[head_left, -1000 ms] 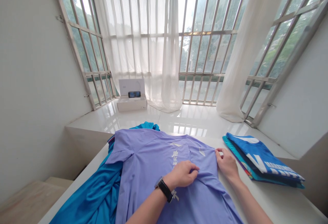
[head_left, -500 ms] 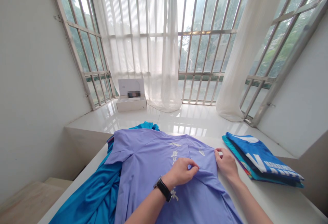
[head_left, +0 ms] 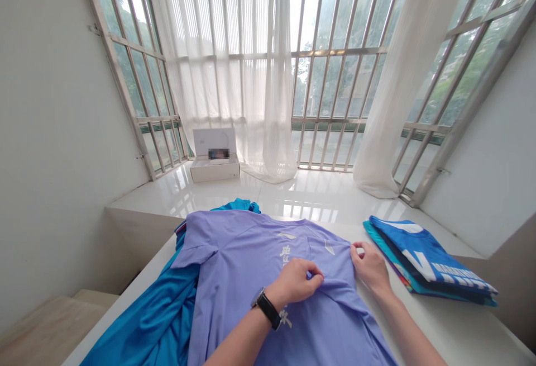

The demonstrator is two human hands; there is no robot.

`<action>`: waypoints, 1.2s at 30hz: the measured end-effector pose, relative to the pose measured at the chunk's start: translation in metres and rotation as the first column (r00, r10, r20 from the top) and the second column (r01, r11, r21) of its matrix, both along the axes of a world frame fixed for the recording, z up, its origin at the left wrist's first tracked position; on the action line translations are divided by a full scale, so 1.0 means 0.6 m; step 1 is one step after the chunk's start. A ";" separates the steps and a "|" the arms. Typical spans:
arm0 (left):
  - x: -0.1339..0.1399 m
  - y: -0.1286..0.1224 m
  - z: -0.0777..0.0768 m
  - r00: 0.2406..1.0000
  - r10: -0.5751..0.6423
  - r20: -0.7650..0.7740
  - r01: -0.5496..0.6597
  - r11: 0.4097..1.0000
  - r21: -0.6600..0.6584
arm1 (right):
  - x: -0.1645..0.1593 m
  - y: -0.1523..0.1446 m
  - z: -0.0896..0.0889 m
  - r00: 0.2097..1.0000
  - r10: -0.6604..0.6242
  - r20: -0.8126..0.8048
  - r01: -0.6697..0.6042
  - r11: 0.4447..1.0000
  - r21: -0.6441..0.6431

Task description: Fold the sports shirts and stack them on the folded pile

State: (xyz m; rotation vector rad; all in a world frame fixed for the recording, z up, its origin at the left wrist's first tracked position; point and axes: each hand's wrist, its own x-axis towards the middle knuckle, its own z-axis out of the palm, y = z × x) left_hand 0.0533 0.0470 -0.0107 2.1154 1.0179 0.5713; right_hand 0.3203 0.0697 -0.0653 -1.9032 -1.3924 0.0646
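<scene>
A lavender T-shirt (head_left: 243, 276) with white printed characters lies spread out, front up, its neckline toward the window. My left hand (head_left: 297, 279), with a dark watch (head_left: 267, 309) at the wrist, is over the chest, its thumb and fingers pinching the shirt's fabric. At the garment's right edge near the sleeve, my right hand (head_left: 371, 265) has the cloth between thumb and fingertips. Under the shirt's left side sits a heap of teal-blue clothing (head_left: 154, 310), partly covered by it.
Folded garments, a blue one (head_left: 435, 254) on top, are stacked at the right of the white table (head_left: 473, 338). Behind, an open white box (head_left: 215, 171) stands on the glossy window ledge (head_left: 326, 193). Sheer curtains (head_left: 278, 103) hang before the barred window.
Almost nothing differs. My left hand has shifted very slightly left; my right hand keeps its place at the shirt's edge.
</scene>
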 end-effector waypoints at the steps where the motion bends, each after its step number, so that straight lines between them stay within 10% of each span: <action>1: 0.000 0.000 0.000 1.000 0.000 -0.001 0.000 1.000 0.000 | 0.000 0.000 0.000 1.000 -0.001 0.001 0.001 1.000 0.001; 16: -0.002 -0.004 0.004 0.994 0.047 -0.096 -0.039 0.996 0.076 | -0.020 0.024 0.030 0.983 0.157 0.093 -0.164 0.984 0.069; 22: -0.004 -0.006 0.006 0.995 0.014 -0.098 -0.005 0.996 0.093 | -0.070 0.086 0.045 0.869 0.482 0.107 -0.469 0.874 -0.126; 36: -0.008 -0.005 0.015 0.990 -0.016 -0.140 0.031 0.994 0.103 | -0.081 0.087 0.086 0.814 0.573 0.095 -0.519 0.792 -0.322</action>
